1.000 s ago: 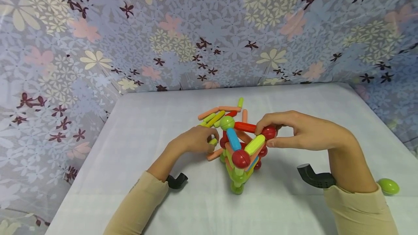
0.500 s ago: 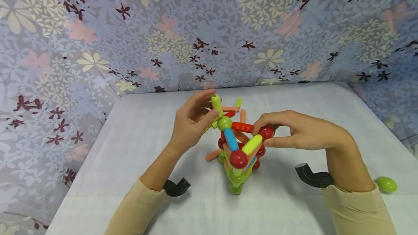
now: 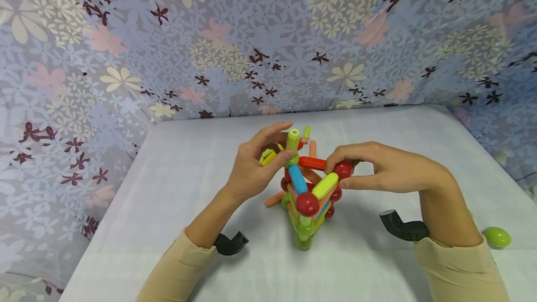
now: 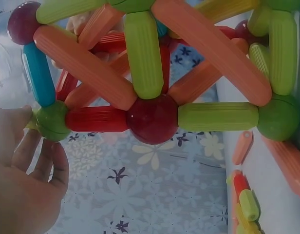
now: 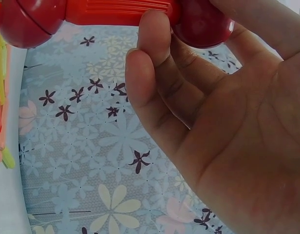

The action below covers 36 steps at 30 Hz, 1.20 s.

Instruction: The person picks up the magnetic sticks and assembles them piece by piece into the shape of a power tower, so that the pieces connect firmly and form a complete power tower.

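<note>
A tower of magnetic rods and balls (image 3: 305,227) stands at mid-table in the head view. My left hand (image 3: 257,164) pinches a yellow-green magnetic rod (image 3: 293,140), upright on the tower's top left corner. In the left wrist view, fingers surround the green ball (image 4: 52,121) at that corner; most of the rod is hidden there. My right hand (image 3: 390,171) holds the red ball (image 3: 344,169) at the top right corner between thumb and fingers. Its fingertips also touch the red rod (image 5: 111,12) beside the ball. A blue rod (image 3: 298,179) and another yellow-green rod (image 3: 325,186) meet at the front red ball (image 3: 307,204).
Loose rods (image 4: 247,204) in several colours lie behind and left of the tower, partly hidden by the left hand in the head view. A salmon rod (image 3: 274,199) lies at its left foot. One green ball (image 3: 497,237) sits by the right forearm. Flowered cloth (image 3: 235,36) hangs behind the table.
My left hand has lifted a yellow-green rod from the table left of the tower and brought it up and right onto the top left corner. The right hand keeps its hold.
</note>
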{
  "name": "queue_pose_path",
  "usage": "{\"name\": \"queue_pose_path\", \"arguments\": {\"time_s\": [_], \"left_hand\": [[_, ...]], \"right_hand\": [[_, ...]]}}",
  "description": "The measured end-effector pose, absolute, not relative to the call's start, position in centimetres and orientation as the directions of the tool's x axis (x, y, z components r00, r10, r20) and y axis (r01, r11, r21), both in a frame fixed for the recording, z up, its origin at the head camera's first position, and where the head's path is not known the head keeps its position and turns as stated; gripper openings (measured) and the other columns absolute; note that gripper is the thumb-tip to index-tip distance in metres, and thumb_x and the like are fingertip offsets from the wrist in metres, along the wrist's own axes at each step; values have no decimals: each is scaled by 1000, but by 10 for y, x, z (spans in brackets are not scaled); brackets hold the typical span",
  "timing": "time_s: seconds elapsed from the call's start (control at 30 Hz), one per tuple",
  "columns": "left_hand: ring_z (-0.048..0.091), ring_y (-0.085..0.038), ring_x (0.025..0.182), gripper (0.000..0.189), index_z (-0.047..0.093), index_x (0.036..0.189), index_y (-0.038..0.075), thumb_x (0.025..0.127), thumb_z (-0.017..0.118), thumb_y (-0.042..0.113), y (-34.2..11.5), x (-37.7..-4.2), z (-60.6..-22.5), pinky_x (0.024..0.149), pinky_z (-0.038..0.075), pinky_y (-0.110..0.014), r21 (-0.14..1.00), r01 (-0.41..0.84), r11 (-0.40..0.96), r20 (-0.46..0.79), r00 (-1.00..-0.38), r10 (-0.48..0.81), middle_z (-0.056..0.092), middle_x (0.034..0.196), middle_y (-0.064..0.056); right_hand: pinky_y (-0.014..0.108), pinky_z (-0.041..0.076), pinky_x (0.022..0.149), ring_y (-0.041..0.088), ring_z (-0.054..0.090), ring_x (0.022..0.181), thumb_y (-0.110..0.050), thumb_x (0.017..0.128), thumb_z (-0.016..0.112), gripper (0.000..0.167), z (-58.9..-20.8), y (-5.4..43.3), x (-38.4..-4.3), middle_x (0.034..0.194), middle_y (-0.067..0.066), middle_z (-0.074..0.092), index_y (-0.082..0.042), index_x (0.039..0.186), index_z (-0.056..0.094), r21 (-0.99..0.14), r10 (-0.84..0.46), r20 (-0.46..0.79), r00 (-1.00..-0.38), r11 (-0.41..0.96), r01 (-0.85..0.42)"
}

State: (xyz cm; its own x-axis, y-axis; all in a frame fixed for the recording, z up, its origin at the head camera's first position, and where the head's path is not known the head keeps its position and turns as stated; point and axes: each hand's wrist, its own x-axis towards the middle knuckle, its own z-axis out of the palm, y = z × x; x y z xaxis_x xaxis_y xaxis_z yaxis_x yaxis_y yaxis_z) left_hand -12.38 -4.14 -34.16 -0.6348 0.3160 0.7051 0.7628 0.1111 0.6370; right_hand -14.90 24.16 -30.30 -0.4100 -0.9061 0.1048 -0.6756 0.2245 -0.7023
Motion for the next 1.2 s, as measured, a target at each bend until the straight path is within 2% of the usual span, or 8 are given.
{"name": "queue_pose_path", "arguments": {"time_s": [0.43, 0.67, 0.97, 1.1, 1.2], "left_hand": [[59, -19, 96, 31, 58, 123, 4, 93, 63, 10, -43, -127, -344, 79, 52, -36, 700, 705, 117, 647, -694, 316, 65, 107, -3], [61, -20, 93, 37, 59, 124, 3, 88, 68, 2, -46, -129, -345, 75, 54, -37, 701, 707, 92, 648, -685, 334, 66, 107, -5], [62, -22, 95, 38, 59, 122, 1, 85, 68, -4, -48, -129, -346, 76, 54, -41, 725, 686, 54, 638, -700, 322, 66, 107, -9], [61, -26, 98, 30, 58, 123, 1, 94, 59, 5, -51, -132, -349, 77, 54, -42, 746, 664, 47, 615, -715, 333, 65, 110, -11], [61, -24, 97, 27, 60, 121, 2, 99, 52, 15, -59, -143, -356, 76, 54, -41, 754, 635, 169, 574, -762, 300, 66, 108, -10]], "right_hand": [[32, 50, 78, 12, 58, 94, -21, 94, 63, 28, -301, 241, -149, 109, -9, 61, -29, 121, 57, -693, -903, 105, -418, 235, -681], [33, 49, 80, 13, 57, 95, -19, 94, 63, 28, -302, 242, -148, 110, -9, 60, -28, 121, 57, -704, -904, 102, -416, 230, -672], [32, 49, 81, 13, 57, 94, -20, 94, 64, 28, -302, 241, -149, 110, -8, 60, -28, 120, 58, -705, -902, 106, -419, 229, -671], [33, 49, 81, 13, 57, 95, -20, 94, 63, 28, -302, 241, -149, 110, -9, 60, -28, 120, 58, -702, -903, 104, -416, 230, -674], [33, 49, 80, 13, 57, 95, -20, 95, 63, 28, -302, 242, -149, 109, -9, 60, -28, 121, 57, -697, -905, 104, -413, 230, -680]]}}
